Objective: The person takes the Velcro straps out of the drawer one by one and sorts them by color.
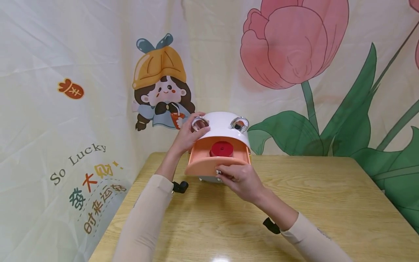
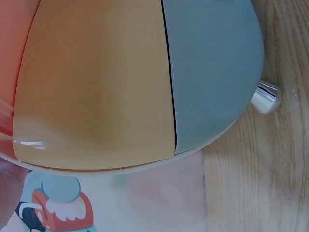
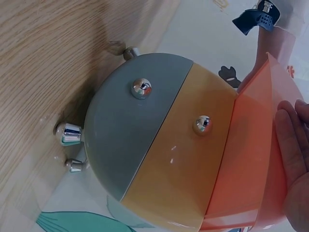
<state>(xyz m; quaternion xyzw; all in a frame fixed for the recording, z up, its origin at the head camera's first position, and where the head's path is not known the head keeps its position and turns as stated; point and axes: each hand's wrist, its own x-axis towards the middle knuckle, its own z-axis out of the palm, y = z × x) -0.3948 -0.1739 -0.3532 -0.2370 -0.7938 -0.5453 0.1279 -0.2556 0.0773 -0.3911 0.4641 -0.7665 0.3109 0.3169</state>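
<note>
A small rounded drawer cabinet (image 1: 222, 123) with a white top and two silver rings stands on the table. Its top orange drawer (image 1: 200, 166) is pulled out, and a red round object (image 1: 222, 148) lies inside. My left hand (image 1: 189, 135) grips the white top beside the left ring (image 1: 197, 121). At the drawer front, my right hand (image 1: 241, 181) pinches the silver knob (image 1: 219, 172). The ochre drawer (image 3: 178, 145) and grey drawer (image 3: 130, 121) below are closed, each with a silver ball knob, in the right wrist view.
Silver legs (image 3: 70, 134) hold the cabinet up on the wooden table (image 1: 301, 203). A printed cloth (image 1: 216, 72) with a tulip and a cartoon child hangs behind it. Black devices (image 1: 180, 187) are worn at both wrists.
</note>
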